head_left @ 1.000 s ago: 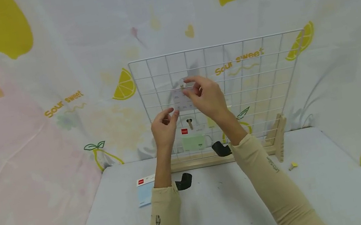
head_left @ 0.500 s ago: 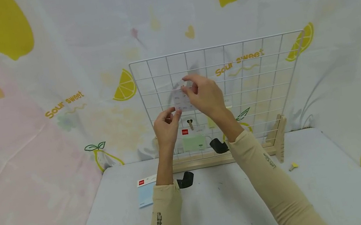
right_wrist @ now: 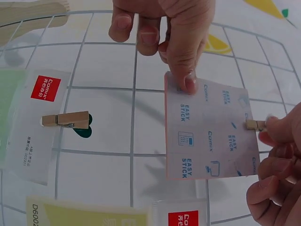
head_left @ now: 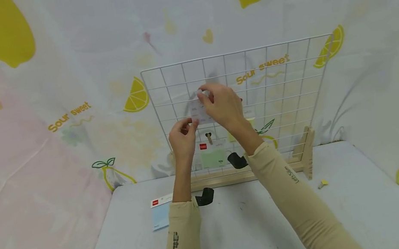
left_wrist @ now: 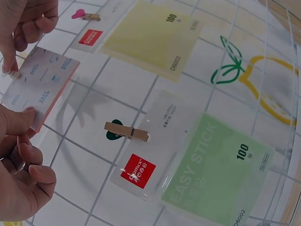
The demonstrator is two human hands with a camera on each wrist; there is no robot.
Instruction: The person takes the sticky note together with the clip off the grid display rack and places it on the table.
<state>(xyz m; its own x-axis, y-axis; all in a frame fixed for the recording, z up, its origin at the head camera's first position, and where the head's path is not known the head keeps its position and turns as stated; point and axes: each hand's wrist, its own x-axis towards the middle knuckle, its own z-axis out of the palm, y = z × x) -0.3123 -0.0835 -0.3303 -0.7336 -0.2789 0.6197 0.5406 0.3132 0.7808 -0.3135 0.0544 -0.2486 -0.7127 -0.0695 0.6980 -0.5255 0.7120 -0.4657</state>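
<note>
A small sticky note pad point(right_wrist: 207, 136), its printed back showing and its edge pink, stands against the white wire grid point(head_left: 268, 65). My left hand point(head_left: 183, 139) pinches one lower corner, with the thumb point(left_wrist: 26, 117) flat on the printed face. At the opposite edge of the pad sits a small wooden clothespin point(right_wrist: 255, 125), pinched between thumb and forefinger of my right hand point(head_left: 224, 105). Below hangs a green sticky note pack point(left_wrist: 216, 165), held to the grid by a wooden clothespin point(left_wrist: 127, 132) with a dark green heart.
A yellow sticky note pack point(left_wrist: 153, 37) hangs beside the green one, with a pink-heart clothespin point(left_wrist: 87, 15). On the table lie a blue sticky note pack point(head_left: 161, 215) at left and a yellow-topped clothespin point(head_left: 323, 183) at right. A wooden foot point(head_left: 307, 153) supports the grid.
My right hand has shifted slightly left, its thumb rising closer to the forefinger at the clothespin. The left hand has moved a little right and keeps hold of the pad's corner.
</note>
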